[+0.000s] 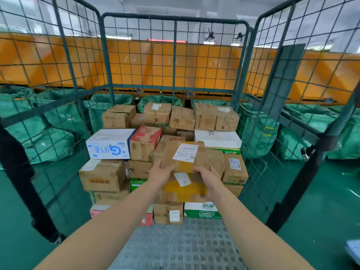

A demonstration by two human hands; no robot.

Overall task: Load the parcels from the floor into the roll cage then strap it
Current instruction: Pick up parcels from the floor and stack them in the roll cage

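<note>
Well beyond the left hand (162,172), a long orange wall (155,61) runs clean across the back, with faint pale numbers on it too smudged to read. Above it there's a thin red strip (165,40), then a pale ceiling (175,6). At the foot of the wall stand the green sacks (48,121). They bulge in a cluster well off to the left of the left hand. One open-mouthed sack (122,99) sits straight ahead, another sack (159,99) beside it. More sit in a right-hand row (315,121) well out from the right hand (209,177). Low and far right of that hand lies something white (353,250), blurred at the edge.
</note>
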